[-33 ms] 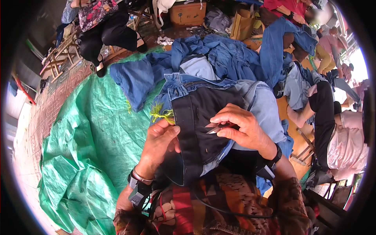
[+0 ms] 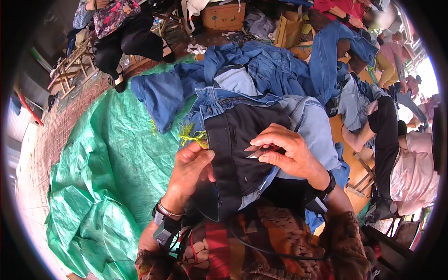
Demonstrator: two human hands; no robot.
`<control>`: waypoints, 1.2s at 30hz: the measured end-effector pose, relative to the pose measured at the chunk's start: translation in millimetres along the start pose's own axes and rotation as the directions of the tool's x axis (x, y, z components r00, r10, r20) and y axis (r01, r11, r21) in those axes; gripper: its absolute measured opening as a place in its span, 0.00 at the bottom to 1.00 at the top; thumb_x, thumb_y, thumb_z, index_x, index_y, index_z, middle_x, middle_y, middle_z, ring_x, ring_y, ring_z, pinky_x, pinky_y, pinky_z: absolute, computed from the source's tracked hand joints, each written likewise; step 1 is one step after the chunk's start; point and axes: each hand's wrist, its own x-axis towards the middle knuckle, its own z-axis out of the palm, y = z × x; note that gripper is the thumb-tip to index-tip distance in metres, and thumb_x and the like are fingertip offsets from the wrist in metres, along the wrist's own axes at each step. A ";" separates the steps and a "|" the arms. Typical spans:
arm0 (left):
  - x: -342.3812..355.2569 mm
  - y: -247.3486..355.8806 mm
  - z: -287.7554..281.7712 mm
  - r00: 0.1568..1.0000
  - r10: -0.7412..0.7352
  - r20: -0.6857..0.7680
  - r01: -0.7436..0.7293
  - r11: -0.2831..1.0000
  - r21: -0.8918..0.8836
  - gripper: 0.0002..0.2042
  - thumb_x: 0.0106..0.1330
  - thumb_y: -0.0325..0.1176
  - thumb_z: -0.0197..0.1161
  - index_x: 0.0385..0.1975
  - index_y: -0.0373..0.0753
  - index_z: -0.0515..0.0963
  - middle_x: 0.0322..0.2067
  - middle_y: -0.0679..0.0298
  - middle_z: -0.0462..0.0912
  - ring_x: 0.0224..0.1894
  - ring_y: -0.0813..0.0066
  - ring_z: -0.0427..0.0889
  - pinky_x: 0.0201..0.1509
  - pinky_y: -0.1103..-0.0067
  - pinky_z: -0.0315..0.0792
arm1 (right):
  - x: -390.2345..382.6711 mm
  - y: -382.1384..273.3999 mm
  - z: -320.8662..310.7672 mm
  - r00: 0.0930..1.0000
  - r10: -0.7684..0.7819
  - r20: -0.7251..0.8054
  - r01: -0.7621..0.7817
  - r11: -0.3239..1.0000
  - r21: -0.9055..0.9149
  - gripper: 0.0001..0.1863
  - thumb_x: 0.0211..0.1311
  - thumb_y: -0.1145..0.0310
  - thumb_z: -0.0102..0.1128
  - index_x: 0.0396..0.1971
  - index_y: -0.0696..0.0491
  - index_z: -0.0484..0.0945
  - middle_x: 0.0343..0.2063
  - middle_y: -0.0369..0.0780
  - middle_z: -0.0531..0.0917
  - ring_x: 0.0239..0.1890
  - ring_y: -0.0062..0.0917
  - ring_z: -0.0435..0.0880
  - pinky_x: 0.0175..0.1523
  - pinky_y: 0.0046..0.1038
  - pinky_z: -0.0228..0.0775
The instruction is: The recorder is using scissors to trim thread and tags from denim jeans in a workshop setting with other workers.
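Note:
A pair of denim jeans (image 2: 315, 123) lies across my lap, its black inner side (image 2: 252, 126) turned up. My left hand (image 2: 189, 170) is closed on the left edge of a black fabric strip (image 2: 223, 158); the thumb lies at that edge. Just above those fingers, a tuft of yellow-green threads (image 2: 190, 135) sticks out. Over the black cloth, my right hand (image 2: 291, 151) grips small thread snips (image 2: 254, 153). Their two pointed blades stand apart and aim left, towards the strip. The snips' handle is mostly hidden in the fingers.
A heap of blue jeans (image 2: 275, 65) lies just beyond my lap. Green plastic sheeting (image 2: 126, 135) spreads on the left. A cardboard box (image 2: 224, 16) and a brown paper bag (image 2: 289, 29) stand at the back. Other people sit at the upper left and along the right.

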 end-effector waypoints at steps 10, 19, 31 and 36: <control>-5.7 6.3 10.8 0.995 0.096 -0.007 -0.091 0.962 0.257 0.06 0.56 0.28 0.66 0.26 0.39 0.74 0.17 0.75 0.72 0.16 0.91 0.66 0.17 0.90 0.59 | -7.4 -1.6 8.0 0.989 -0.081 -0.122 0.085 0.996 0.033 0.14 0.52 0.71 0.62 0.40 0.55 0.75 0.32 0.38 0.79 0.32 0.26 0.76 0.38 0.28 0.67; -18.6 9.0 19.4 0.989 0.036 0.144 -0.049 0.994 0.093 0.15 0.56 0.29 0.65 0.43 0.32 0.74 0.40 0.62 0.79 0.41 0.76 0.77 0.47 0.80 0.69 | -65.5 -13.7 -25.2 0.917 0.169 -0.362 -0.082 0.966 0.243 0.19 0.53 0.74 0.60 0.46 0.57 0.72 0.35 0.37 0.76 0.34 0.16 0.75 0.38 0.15 0.66; -29.0 51.2 -12.0 0.910 0.333 -0.245 -0.303 0.941 0.152 0.19 0.61 0.39 0.58 0.47 0.34 0.68 0.43 0.63 0.74 0.43 0.76 0.73 0.49 0.80 0.65 | -145.1 67.2 -94.7 0.544 0.511 -0.666 -0.546 0.818 0.181 0.10 0.52 0.70 0.63 0.34 0.57 0.80 0.18 0.24 0.71 0.21 0.07 0.64 0.26 0.13 0.54; -14.7 32.8 -45.2 0.949 0.143 -0.282 -0.168 0.983 -0.067 0.18 0.61 0.39 0.58 0.46 0.36 0.69 0.42 0.65 0.74 0.43 0.76 0.73 0.51 0.79 0.65 | -152.7 67.2 -89.4 0.541 0.516 -0.665 -0.556 0.812 0.177 0.09 0.52 0.71 0.63 0.34 0.57 0.80 0.18 0.24 0.70 0.21 0.06 0.64 0.26 0.12 0.54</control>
